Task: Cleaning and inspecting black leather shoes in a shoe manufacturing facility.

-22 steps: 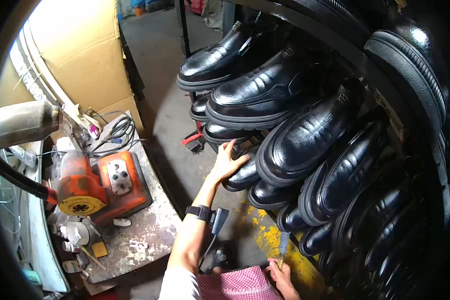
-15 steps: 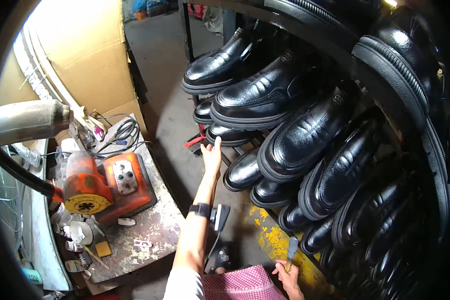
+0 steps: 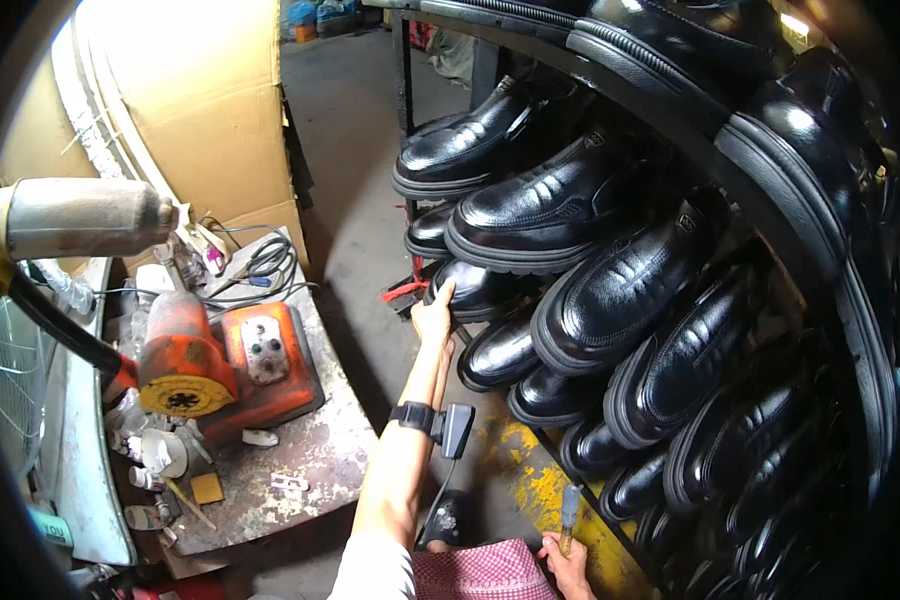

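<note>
My left hand (image 3: 433, 318) has hold of the toe of a glossy black shoe (image 3: 482, 290) on a lower row of the rack. Its thumb lies against the shoe's side, and the other fingers are mostly hidden. Down at the lower right, my right hand (image 3: 567, 567) is closed round the wooden handle of a small brush (image 3: 570, 508) whose grey head points up. A black strap with a small device (image 3: 456, 432) sits on my left wrist. Above the held shoe juts another black shoe (image 3: 530, 215) with a thick ridged sole.
Rows of black shoes (image 3: 620, 290) fill the dark rack at right. On the left, a worn workbench (image 3: 335, 465) carries an orange machine (image 3: 270, 365), cables (image 3: 270, 260), a yellow sponge block (image 3: 207, 488) and small pots. A grey metal lamp-like cylinder (image 3: 90, 218) overhangs it. Cardboard (image 3: 200, 110) stands behind.
My left hand has gone from open beside the lower shoe to holding its toe. My right hand still grips the brush. The view has shifted slightly.
</note>
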Tool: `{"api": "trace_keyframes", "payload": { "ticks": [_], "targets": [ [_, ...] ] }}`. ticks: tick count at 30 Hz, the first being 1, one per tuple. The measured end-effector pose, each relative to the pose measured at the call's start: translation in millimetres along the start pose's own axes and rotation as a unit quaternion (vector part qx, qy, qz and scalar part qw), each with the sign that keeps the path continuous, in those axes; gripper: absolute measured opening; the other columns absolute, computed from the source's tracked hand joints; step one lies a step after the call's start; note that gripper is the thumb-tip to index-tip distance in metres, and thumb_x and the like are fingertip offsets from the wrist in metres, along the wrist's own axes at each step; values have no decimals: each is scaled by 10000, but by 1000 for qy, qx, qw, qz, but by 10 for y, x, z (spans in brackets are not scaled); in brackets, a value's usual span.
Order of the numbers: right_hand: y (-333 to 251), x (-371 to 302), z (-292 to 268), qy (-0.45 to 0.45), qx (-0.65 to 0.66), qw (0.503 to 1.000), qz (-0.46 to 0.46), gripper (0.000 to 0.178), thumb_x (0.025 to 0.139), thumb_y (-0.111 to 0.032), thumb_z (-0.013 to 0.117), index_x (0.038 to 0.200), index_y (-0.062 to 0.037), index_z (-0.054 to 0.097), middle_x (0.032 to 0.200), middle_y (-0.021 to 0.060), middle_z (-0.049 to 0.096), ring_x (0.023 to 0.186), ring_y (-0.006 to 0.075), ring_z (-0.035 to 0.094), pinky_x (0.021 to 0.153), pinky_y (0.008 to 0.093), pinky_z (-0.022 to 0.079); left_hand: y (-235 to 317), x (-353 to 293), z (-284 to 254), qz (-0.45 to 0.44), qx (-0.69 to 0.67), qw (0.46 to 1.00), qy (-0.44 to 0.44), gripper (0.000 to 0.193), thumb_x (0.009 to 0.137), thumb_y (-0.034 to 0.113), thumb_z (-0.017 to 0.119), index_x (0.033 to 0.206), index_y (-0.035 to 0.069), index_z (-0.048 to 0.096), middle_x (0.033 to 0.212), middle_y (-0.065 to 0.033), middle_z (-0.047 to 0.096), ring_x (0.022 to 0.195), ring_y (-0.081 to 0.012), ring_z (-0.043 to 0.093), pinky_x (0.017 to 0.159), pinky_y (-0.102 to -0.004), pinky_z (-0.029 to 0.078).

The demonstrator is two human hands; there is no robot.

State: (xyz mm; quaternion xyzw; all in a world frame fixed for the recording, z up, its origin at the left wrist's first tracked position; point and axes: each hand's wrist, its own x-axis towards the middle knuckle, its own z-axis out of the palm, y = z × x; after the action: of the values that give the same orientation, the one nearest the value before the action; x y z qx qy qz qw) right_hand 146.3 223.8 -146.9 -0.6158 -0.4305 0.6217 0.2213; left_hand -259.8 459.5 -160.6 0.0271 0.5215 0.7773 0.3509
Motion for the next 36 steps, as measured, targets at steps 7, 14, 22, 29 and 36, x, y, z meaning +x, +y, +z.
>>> {"api": "trace_keyframes", "payload": {
  "ticks": [7,14,22,29,36],
  "targets": [
    [-5,-177,-42,-16,2,1000,-19,255,823,-167,586,989,27,596,583,42,590,410,40,396,380,194,318,739,-1500,-816,-66,-12,995,80,346,775,312,676,1009,81,568,848,-47,604,714,-132,578,559,-300,480],
    [-500,-596,194,-90,95,987,-96,356,826,-152,600,1128,20,519,755,106,632,405,25,359,370,187,285,895,-3105,-1611,-27,-107,985,130,343,820,286,620,1041,40,529,922,-93,627,712,-181,626,482,-268,490],
    [-974,-1241,995,-227,243,942,-52,324,784,-79,658,1072,-25,519,735,-25,530,444,27,441,364,171,335,998,-4655,-1709,-65,-107,986,113,322,853,297,575,1061,58,518,944,-52,616,803,-156,622,559,-264,525],
    [-780,-1615,570,-293,292,909,-45,309,763,-76,666,1036,-52,521,803,5,597,609,88,589,468,187,472,1210,-4892,-2284,-156,-18,977,-144,676,871,361,507,1353,18,180,1280,-145,421,1073,-180,507,801,-254,470],
    [-816,-1880,238,-138,-43,965,-218,296,739,-164,724,967,-20,601,684,-39,545,608,45,508,552,176,419,1269,-5005,-2123,-151,80,948,-268,592,771,265,668,1224,-18,411,1138,-114,529,1011,-174,512,895,-306,403]
  ]
}}
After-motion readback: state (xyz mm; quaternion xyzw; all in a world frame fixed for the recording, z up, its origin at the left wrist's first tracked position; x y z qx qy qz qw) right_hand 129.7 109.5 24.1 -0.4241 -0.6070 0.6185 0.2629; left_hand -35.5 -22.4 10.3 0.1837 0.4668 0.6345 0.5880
